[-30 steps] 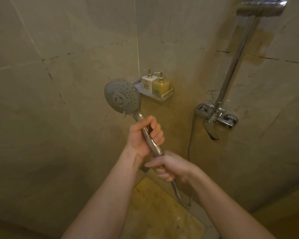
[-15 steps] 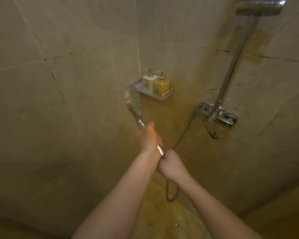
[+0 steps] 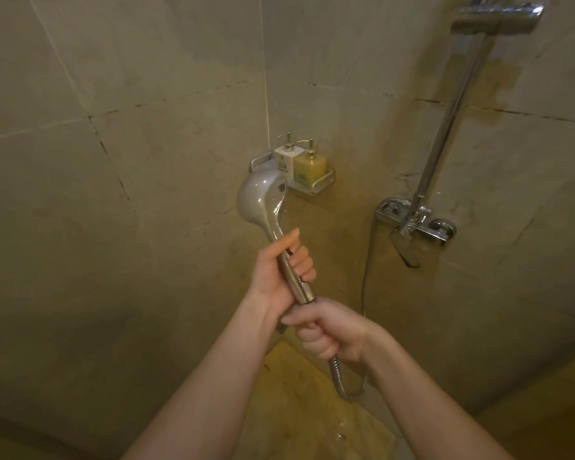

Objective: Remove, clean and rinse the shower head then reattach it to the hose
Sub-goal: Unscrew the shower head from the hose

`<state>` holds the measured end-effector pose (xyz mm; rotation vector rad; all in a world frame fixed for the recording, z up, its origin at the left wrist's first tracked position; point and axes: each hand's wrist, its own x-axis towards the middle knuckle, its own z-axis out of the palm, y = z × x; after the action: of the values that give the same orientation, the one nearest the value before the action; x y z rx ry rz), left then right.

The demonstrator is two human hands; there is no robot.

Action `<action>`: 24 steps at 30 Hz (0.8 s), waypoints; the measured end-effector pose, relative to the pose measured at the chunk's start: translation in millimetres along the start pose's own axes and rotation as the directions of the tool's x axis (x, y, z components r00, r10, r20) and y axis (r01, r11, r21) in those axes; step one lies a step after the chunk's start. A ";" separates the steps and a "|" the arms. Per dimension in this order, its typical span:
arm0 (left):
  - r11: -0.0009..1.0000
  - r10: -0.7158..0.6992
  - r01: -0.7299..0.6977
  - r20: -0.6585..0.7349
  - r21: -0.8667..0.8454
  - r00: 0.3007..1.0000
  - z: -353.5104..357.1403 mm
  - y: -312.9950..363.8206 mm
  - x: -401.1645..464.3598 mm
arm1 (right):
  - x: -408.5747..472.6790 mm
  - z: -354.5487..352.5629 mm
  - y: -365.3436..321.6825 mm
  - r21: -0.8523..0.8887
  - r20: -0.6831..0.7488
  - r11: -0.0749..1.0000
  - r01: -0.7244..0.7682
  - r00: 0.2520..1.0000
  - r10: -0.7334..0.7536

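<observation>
The chrome shower head point(image 3: 261, 200) points up and to the left in front of the corner, its smooth back turned toward me. My left hand point(image 3: 279, 270) grips its handle midway. Just below, my right hand point(image 3: 326, 330) grips the joint where the handle meets the metal hose point(image 3: 337, 376). The hose loops down under my right hand and runs up along the wall to the mixer tap point(image 3: 415, 224).
A metal corner shelf point(image 3: 316, 184) holds a white pump bottle point(image 3: 286, 161) and a yellow pump bottle point(image 3: 309, 166) just behind the shower head. A chrome riser rail point(image 3: 452, 114) climbs from the tap to a bracket point(image 3: 498, 14). Tiled walls surround; wet floor lies below.
The shower head has turned round its handle: the nozzle face showed a second ago, then its edge, and now its back faces me. Both hands stay on the handle and hose joint.
</observation>
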<state>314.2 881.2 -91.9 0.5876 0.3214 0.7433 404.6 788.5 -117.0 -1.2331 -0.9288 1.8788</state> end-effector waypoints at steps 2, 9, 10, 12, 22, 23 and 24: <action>0.997 -0.054 0.060 0.131 -0.039 0.990 -2.1 0.7 0.4 | 1.3 -5.5 -1.7 0.072 0.179 0.994 -0.082 0.982 0.068; 0.990 -0.091 0.090 0.003 0.112 0.996 17.9 -0.3 6.3 | -6.0 -7.4 -5.3 0.031 0.082 0.998 -0.051 0.995 0.048; 0.990 -0.060 0.068 -0.068 0.123 0.996 21.3 -0.5 6.7 | -9.1 -4.9 -7.4 -0.001 -0.014 1.000 -0.021 1.000 0.021; 0.991 -0.006 0.035 -0.211 0.130 0.978 26.9 -0.5 9.1 | -12.7 1.5 -14.4 -0.152 -0.227 0.988 0.032 0.972 -0.066; 0.956 0.264 -0.116 -0.620 0.268 0.739 29.9 -26.6 10.0 | 0.7 9.9 2.1 -0.756 -0.598 0.605 -0.249 0.639 -0.484; 0.957 0.253 -0.103 -0.614 0.270 0.748 27.2 -27.9 9.7 | 1.4 7.2 3.8 -0.742 -0.583 0.643 -0.188 0.654 -0.481; 0.960 0.238 -0.088 -0.607 0.265 0.758 25.0 -28.6 9.4 | 2.7 3.4 5.5 -0.726 -0.568 0.673 -0.139 0.672 -0.474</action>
<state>348.0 861.4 -90.0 0.5635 1.0092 1.0821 399.7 787.4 -121.9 -2.0461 -1.2951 0.6245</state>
